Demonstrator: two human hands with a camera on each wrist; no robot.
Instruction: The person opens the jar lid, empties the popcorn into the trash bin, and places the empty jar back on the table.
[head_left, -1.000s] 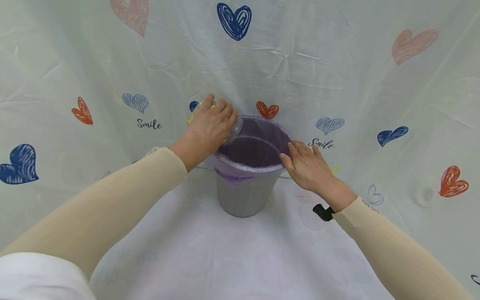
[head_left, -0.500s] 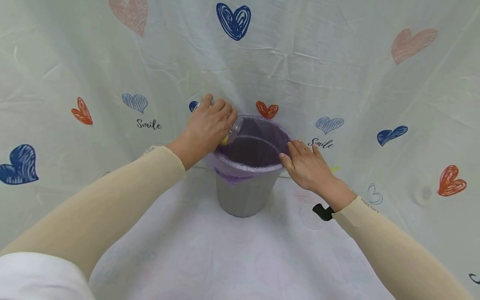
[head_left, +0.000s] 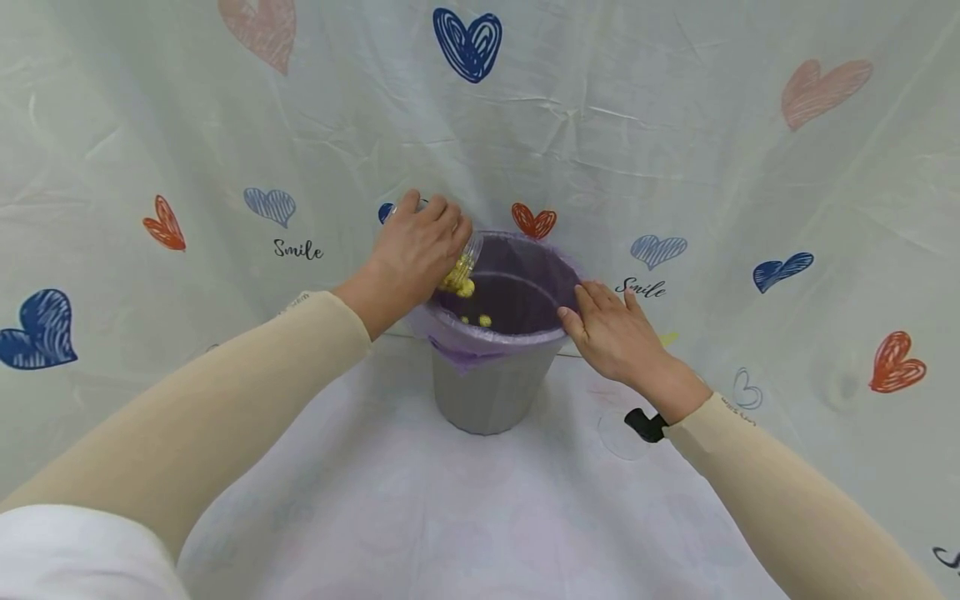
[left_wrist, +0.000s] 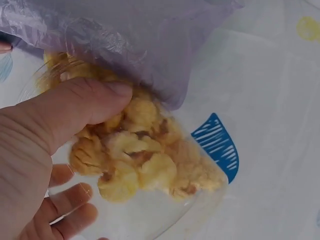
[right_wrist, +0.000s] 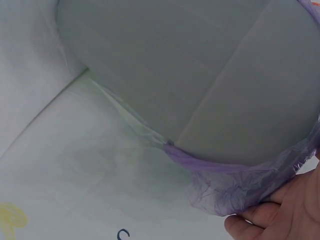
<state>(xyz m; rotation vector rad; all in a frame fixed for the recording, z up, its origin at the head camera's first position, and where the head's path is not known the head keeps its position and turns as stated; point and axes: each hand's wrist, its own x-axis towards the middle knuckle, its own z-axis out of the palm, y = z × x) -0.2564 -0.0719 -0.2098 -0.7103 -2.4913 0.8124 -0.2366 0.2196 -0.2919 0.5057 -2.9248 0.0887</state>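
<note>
My left hand (head_left: 412,250) grips a clear plastic jar (head_left: 474,248), tipped sideways with its mouth over the left side of a grey bin (head_left: 487,392). Yellow popcorn (left_wrist: 142,165) fills much of the jar in the left wrist view, seen under the thumb. A few pieces of popcorn (head_left: 485,320) are in the air just inside the bin's opening. A purple bag (head_left: 480,340) lines the bin and folds down over its rim. On the opposite side, my right hand (head_left: 618,337) rests against the lined rim, its fingers nearly straight. The bin's bottom inside is hidden.
The bin stands on a white cloth surface (head_left: 480,508), close to a white hanging sheet (head_left: 585,150) printed with hearts and the word Smile. A black strap piece (head_left: 643,425) juts out at the right wrist.
Popcorn has slid toward the jar's mouth, and pieces now spill out into the bin. The left hand has barely shifted. The right hand stays at the rim.
</note>
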